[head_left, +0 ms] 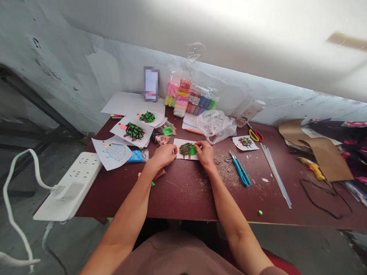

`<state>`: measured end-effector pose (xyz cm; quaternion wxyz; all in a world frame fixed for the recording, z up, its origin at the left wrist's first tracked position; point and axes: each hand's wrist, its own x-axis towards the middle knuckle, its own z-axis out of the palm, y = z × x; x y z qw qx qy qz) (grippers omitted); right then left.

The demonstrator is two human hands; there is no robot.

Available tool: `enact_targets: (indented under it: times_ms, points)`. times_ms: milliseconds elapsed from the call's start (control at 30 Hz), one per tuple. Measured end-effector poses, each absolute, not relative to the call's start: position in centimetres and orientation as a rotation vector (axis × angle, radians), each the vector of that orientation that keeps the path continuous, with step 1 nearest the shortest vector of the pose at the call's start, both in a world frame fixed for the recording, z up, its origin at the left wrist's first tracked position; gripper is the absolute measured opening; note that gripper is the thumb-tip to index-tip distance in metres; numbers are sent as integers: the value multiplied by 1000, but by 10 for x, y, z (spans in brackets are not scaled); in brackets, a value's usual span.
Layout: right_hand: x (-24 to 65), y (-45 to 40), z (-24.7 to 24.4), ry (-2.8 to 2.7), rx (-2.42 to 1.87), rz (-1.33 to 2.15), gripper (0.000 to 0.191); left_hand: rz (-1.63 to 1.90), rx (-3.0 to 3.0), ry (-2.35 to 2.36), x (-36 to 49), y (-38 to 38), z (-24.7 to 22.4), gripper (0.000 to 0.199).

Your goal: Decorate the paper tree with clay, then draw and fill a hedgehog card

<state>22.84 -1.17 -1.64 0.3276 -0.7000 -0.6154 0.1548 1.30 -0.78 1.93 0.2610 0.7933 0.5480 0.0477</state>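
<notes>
A white card (185, 156) lies on the dark red table between my hands, bearing a green clay hedgehog (187, 149) with dark seed-like spines. At the card's left edge is my left hand (164, 154), its thumb and forefinger closed at the border. My right hand (205, 152) is pinched over the hedgehog's right side; whatever is between its fingertips is too small to make out. Loose striped seeds (226, 159) are scattered just right of my right hand. Teal-handled tweezers or pliers (241, 172) lie farther right.
Finished hedgehog cards (134, 131) and a blue-drawn one (114, 152) lie left, near a white power strip (71, 183). Behind are a phone (151, 84), coloured clay packs (183, 97) and a plastic bag (216, 124). Scissors (255, 135), glue sticks (275, 173) and a yellow glue gun (315, 170) lie right.
</notes>
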Motion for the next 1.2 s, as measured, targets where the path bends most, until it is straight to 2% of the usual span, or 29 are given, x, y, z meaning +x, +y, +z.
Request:
enact_targets:
  times_ms: [700, 1000, 1200]
  points:
    - [221, -16, -9, -1742, -1943, 324, 16, 168, 2179, 1478, 12, -8, 12, 19]
    - [230, -20, -6, -1661, -1921, 312, 27, 164, 2172, 1475, 11, -7, 12, 18]
    - [258, -35, 6, -1570, -2151, 249, 25, 167, 2174, 1475, 11, -7, 11, 17]
